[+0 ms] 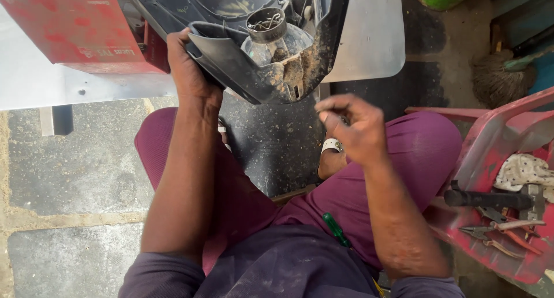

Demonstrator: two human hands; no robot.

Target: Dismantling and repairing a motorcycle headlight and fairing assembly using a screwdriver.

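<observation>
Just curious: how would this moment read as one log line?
left hand: holds dusty black lamp housing | right hand: free, fingers pinched, beside it | screwdriver: in lap

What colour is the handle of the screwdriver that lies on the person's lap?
Green: the screwdriver handle shows best in the head view, against the purple trousers.

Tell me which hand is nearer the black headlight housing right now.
Left. The left hand grips the black headlight housing by its left edge; the right hand hangs just below its lower right corner, fingers pinched, not touching.
</observation>
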